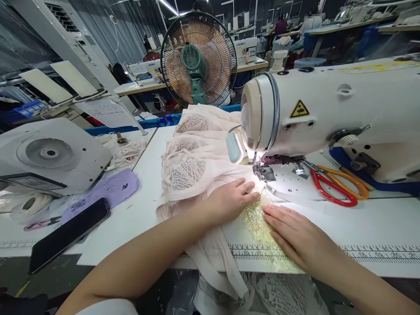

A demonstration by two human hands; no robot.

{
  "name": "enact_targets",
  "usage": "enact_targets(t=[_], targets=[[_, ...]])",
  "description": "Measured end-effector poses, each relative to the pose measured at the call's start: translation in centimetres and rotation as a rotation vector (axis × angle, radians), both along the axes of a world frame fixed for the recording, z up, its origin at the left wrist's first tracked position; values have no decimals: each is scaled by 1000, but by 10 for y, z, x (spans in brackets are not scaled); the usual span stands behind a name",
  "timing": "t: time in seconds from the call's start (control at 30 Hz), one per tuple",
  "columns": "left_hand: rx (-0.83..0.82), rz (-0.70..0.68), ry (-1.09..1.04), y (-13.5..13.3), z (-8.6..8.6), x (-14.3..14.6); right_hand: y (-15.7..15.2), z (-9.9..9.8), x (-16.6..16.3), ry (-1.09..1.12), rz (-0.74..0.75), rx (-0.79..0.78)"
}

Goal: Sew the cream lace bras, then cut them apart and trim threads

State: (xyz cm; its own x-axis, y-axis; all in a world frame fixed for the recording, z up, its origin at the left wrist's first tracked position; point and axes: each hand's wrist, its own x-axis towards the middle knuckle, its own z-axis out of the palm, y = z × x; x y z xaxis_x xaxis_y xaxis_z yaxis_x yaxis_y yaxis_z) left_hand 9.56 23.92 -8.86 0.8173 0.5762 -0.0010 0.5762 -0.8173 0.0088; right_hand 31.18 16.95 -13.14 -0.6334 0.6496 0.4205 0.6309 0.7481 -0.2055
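Two hands: both flat, palms down on the work, gripping nothing.
Left hand (229,199): fingers spread, pressing pink fabric (197,162) near the presser foot (262,168).
Right hand (295,234): open on the yellowish lace strip (259,223), at the table edge.
Scissors: one red-orange pair (334,183), beside the sewing machine (328,109).
Phone: one (68,234), far left.

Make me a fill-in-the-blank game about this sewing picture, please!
1. The scissors beside the sewing machine have red and ____ handles.
2. Both hands, left hand and right hand, lie flat on the pale ____ fabric.
3. Behind the fabric stands a round ____.
4. The black phone lies to the ____ of the hands.

Missing words: orange; pink; fan; left
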Motion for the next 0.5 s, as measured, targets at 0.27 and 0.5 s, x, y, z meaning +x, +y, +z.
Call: enact_targets(t=[0.27, 0.5], targets=[[34, -79, -20, 25, 3, -6, 1, 2, 1, -18, -2, 2], [55, -62, -18, 42, 4, -9, 1, 2, 2, -16, -1, 3]])
